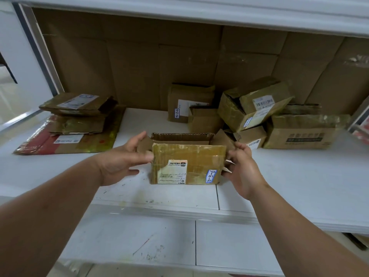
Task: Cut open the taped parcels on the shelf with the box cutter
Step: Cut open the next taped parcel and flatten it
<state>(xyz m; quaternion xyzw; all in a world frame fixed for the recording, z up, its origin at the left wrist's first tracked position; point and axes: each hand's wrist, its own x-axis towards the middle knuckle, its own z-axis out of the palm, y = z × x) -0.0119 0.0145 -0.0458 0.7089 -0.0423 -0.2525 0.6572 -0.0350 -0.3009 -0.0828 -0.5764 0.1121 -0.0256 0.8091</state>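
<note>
A small brown parcel [199, 162] wrapped in yellowish tape rests on the white shelf [299, 176] right in front of me. It carries a white shipping label and a blue tag reading 3-3-6. Its top flaps stand open at the back. My left hand [119, 158] holds its left end, thumb on the front edge and fingers by the left flap. My right hand [243, 168] grips its right end. No box cutter is in view.
Flattened cartons [77, 124] lie stacked at the left. Behind the parcel stands a box tagged 3-2-4 [185, 102], with a pile of opened boxes [253, 108] and a wider carton [301, 130] to the right. Cardboard sheets [139, 66] line the back; an upper shelf [199, 9] hangs overhead.
</note>
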